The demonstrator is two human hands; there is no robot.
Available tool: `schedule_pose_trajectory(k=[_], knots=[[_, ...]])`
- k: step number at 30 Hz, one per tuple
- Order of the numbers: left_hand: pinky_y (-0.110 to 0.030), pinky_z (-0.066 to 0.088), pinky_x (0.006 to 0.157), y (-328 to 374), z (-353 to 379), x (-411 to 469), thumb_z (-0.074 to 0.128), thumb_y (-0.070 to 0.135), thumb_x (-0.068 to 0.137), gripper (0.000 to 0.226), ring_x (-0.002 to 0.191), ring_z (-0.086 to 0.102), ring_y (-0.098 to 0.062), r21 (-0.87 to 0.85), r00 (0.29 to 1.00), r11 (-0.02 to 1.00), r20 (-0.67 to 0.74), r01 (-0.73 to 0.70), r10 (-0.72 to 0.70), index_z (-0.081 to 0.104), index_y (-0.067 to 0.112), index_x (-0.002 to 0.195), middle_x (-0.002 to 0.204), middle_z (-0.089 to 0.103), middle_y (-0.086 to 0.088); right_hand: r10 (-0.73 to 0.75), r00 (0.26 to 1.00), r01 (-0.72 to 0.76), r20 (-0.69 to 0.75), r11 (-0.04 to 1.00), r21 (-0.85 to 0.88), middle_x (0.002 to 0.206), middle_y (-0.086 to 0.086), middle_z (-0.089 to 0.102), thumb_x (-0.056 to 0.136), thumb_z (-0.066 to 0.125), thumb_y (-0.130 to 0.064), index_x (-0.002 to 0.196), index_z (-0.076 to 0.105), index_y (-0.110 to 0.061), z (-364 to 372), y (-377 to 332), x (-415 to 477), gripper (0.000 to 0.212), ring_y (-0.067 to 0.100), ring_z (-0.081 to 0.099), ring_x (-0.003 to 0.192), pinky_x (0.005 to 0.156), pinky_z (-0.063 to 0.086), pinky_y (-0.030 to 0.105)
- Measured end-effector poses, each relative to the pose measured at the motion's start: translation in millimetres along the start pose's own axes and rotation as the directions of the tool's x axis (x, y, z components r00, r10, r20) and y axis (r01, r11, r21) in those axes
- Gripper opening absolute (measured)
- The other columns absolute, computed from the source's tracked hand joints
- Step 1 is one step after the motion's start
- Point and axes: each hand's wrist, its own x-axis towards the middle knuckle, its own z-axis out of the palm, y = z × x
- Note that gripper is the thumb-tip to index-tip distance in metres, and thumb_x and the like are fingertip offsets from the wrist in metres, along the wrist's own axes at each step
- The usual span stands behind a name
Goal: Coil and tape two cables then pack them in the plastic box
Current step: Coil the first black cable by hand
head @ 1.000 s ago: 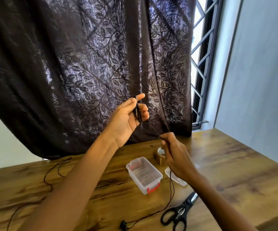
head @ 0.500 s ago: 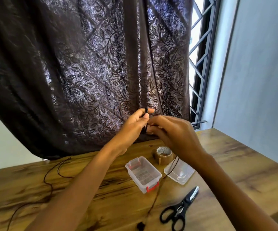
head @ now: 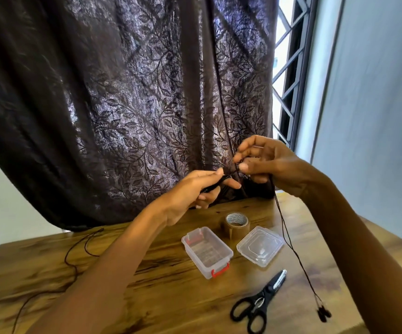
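My left hand (head: 195,189) is raised over the table and grips a small coil of thin black cable between thumb and fingers. My right hand (head: 265,165), just right of it, pinches the same black cable (head: 289,242), whose loose end hangs down past my right wrist to two small earbuds near the table's front right. A second dark cable (head: 74,259) lies loose on the left of the wooden table. The clear plastic box (head: 207,251) with red clips stands open below my hands, its clear lid (head: 260,245) lying beside it on the right.
A roll of brown tape (head: 236,225) stands behind the box and lid. Black scissors (head: 259,300) lie at the front right of the wooden table (head: 171,297). A dark patterned curtain (head: 123,104) hangs behind the table, and a barred window (head: 289,68) shows at the right.
My right hand has risen from low over the box to meet my left hand, then shifted right. The cable's hanging end swung from the table's front middle to the right.
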Motion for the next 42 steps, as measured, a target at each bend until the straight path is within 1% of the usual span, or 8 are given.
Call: schedule_pose_trajectory(k=[9,13,23,29,31,35,39,42], knots=[[-0.02,0.014,0.043,5.1,-4.9,0.4,0.037,0.026,0.095,0.033,0.036,0.016,-0.002,-0.227,0.997,0.971,-0.036,-0.08,0.073,0.067,0.011,0.092,0.042,0.023,0.012,-0.151,0.939,0.088,-0.31,0.974,-0.208,0.055,-0.004,0.061,0.064,0.073,-0.016,0.077,0.062,-0.006,4.2,32.0,2.5,0.019,0.004,0.053,0.046,0.042,0.042,0.015],[-0.018,0.021,0.044,10.6,-4.7,5.1,0.032,0.024,0.099,0.034,0.038,0.019,-0.002,-0.277,0.989,0.952,-0.103,-0.131,0.107,0.063,0.011,0.105,0.044,0.028,0.011,-0.12,0.92,0.082,-0.373,0.99,-0.118,0.062,0.0,0.062,0.079,0.064,-0.001,0.087,0.064,-0.003,16.9,52.2,-0.7,0.007,0.003,0.054,0.048,0.048,0.048,0.014],[-0.018,0.047,0.059,12.8,-6.7,11.6,0.03,0.021,0.1,0.032,0.055,0.051,-0.005,-0.352,0.95,0.9,-0.263,-0.256,0.167,0.053,0.014,0.122,0.061,0.055,0.005,0.094,0.944,-0.063,-0.316,0.992,0.107,0.068,0.0,0.067,0.088,0.054,-0.001,0.098,0.063,-0.003,45.4,109.8,-19.4,0.013,0.009,0.058,0.058,0.059,0.053,0.02],[-0.029,0.049,0.086,9.4,-10.9,12.7,0.028,0.019,0.101,0.039,0.08,0.065,-0.014,-0.284,0.922,0.921,-0.353,-0.266,0.158,0.035,0.014,0.139,0.082,0.067,-0.002,0.105,0.95,-0.141,-0.293,0.984,-0.105,0.067,0.002,0.063,0.091,0.052,-0.01,0.088,0.064,-0.014,48.2,119.2,-30.3,0.013,0.007,0.053,0.052,0.052,0.048,0.019],[-0.032,0.046,0.091,4.9,-11.5,14.7,0.027,0.019,0.101,0.042,0.088,0.064,-0.017,-0.198,0.911,0.949,-0.383,-0.244,0.154,0.028,0.014,0.142,0.091,0.067,-0.005,0.001,0.955,-0.126,-0.297,0.906,-0.404,0.066,-0.002,0.063,0.091,0.055,-0.016,0.083,0.065,-0.024,47.1,114.6,-31.1,0.015,0.007,0.056,0.058,0.058,0.049,0.022],[-0.038,0.033,0.109,-6.3,-14.9,19.0,0.025,0.02,0.102,0.044,0.093,0.065,-0.014,-0.027,0.902,0.983,-0.404,-0.179,0.153,0.021,0.018,0.146,0.095,0.068,0.003,-0.259,0.948,-0.012,-0.187,0.555,-0.831,0.088,-0.001,0.067,0.093,0.05,-0.022,0.102,0.069,-0.016,49.4,90.6,-32.7,0.023,0.016,0.062,0.08,0.07,0.051,0.032],[-0.043,0.025,0.114,-11.7,-13.0,20.6,0.025,0.02,0.102,0.042,0.092,0.064,-0.014,0.048,0.907,0.99,-0.397,-0.13,0.138,0.024,0.019,0.144,0.091,0.067,0.004,-0.466,0.884,0.191,0.038,0.287,-0.939,0.079,-0.001,0.063,0.083,0.051,-0.012,0.107,0.069,-0.015,51.1,54.5,-28.9,0.029,0.022,0.058,0.073,0.056,0.05,0.032],[-0.041,0.027,0.114,-12.0,-8.3,20.3,0.028,0.023,0.101,0.041,0.107,0.059,-0.017,0.038,0.917,0.996,-0.388,-0.08,0.088,0.031,0.023,0.142,0.099,0.067,0.001,-0.588,0.804,0.245,0.084,0.2,-0.949,0.075,-0.003,0.067,0.084,0.05,-0.019,0.101,0.07,-0.019,48.2,30.2,-24.6,0.027,0.016,0.054,0.065,0.045,0.048,0.031]])
